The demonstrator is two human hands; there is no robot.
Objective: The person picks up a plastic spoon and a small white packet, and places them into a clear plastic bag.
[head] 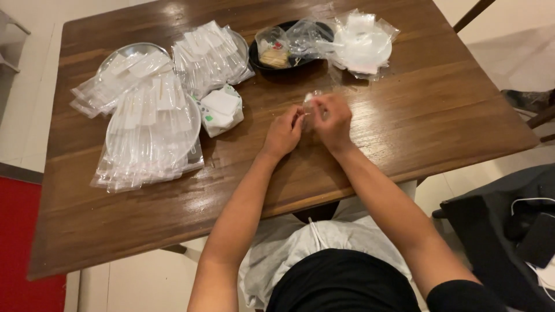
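at frame centre, the left hand (283,134) and right hand (332,118) pinched closed on a small clear plastic packet (308,104) above the brown wooden table (439,110).

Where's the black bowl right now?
In the head view, the black bowl sits at the table's far edge, just beyond both hands, between the packet-heaped metal plate and a bagged white plates stack.

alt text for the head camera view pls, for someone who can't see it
Seen from above, a person's left hand and right hand together pinch a small clear plastic packet over a brown wooden table. To the left lie piles of clear packets on round trays; a black bowl sits at the far edge.
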